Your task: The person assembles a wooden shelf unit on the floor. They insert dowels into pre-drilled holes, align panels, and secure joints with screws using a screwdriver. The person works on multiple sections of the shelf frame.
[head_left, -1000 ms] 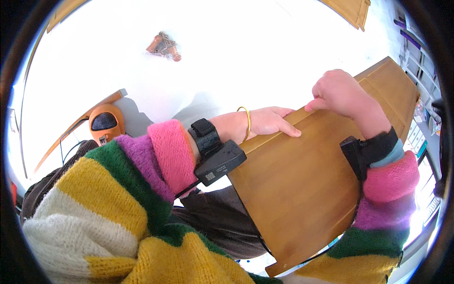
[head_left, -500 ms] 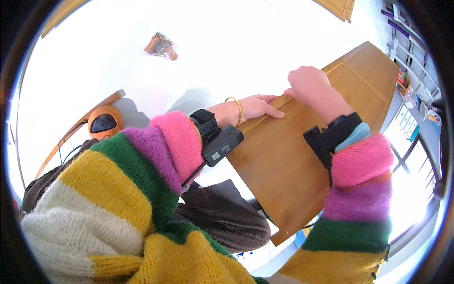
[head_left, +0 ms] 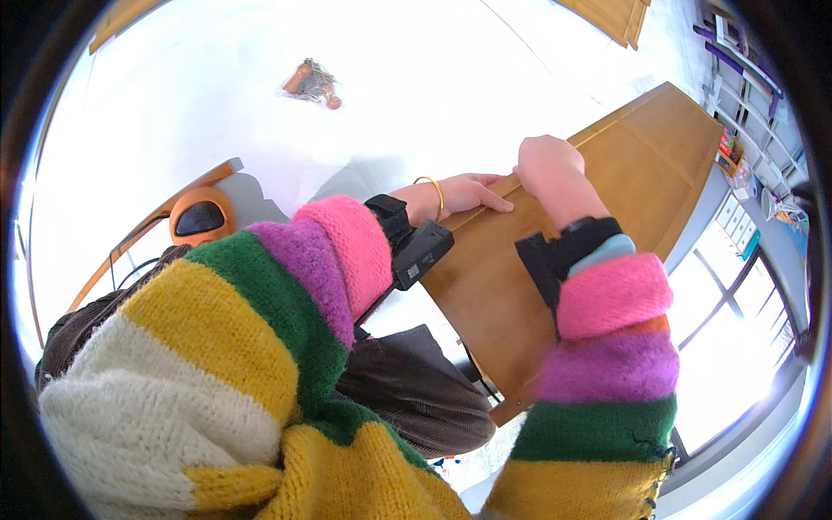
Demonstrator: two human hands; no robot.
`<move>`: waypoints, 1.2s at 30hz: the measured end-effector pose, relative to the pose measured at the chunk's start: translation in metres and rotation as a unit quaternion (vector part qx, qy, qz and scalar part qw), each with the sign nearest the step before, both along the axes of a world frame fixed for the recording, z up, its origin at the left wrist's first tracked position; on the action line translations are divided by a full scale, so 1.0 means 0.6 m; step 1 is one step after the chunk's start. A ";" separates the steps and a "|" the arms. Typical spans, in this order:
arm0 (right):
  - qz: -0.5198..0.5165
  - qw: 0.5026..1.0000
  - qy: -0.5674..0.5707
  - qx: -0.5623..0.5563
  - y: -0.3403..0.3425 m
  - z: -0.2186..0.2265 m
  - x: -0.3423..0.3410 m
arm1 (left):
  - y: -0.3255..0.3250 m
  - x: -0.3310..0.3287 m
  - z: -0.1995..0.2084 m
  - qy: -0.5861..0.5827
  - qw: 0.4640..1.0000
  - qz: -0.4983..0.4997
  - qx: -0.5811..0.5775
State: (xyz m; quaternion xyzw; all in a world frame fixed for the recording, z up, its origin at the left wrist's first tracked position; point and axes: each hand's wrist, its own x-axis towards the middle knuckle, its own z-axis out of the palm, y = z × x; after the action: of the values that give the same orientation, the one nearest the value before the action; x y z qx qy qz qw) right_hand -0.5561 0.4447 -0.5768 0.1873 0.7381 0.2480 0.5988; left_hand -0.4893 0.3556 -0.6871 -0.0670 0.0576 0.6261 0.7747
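A long brown wooden panel (head_left: 607, 217) slants across the right half of the view. My left hand (head_left: 468, 192), with a gold bangle above it, grips the panel's far-left edge, thumb over the top face. Just right of it, my right hand (head_left: 550, 169) is closed in a fist against that same edge. Whatever its fingers hold is hidden behind the back of the hand. Black straps with small devices circle both wrists, below the rolled pink cuffs of a striped knitted sweater.
On the bright white floor (head_left: 416, 87) lies a clear bag of brown pieces (head_left: 312, 84). An orange device with a dark face (head_left: 199, 217) is by a wooden rail (head_left: 165, 208) at left. Another wooden piece (head_left: 607, 19) shows at the top. Shelving (head_left: 754, 95) and windows are at right.
My right forearm has swung left, and its fist has shifted slightly left and nearer along the panel's edge. My left hand keeps its hold. The whole view has shifted slightly.
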 end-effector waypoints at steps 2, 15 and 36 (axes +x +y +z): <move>0.019 0.999 -0.032 -0.003 -0.002 0.006 -0.007 | 0.000 0.001 -0.001 0.012 1.000 0.010 0.008; 0.004 0.983 -0.179 -0.048 0.010 -0.021 -0.019 | -0.003 0.014 0.005 0.076 0.997 0.025 0.003; -0.071 0.979 -0.035 -0.190 0.016 -0.004 -0.009 | -0.013 0.013 -0.019 0.044 0.999 0.022 -0.001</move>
State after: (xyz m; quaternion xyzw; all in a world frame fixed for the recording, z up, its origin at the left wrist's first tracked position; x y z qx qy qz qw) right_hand -0.5617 0.4540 -0.5789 0.1134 0.7353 0.0666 0.6649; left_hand -0.4815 0.3479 -0.6984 -0.0418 0.0906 0.6450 0.7576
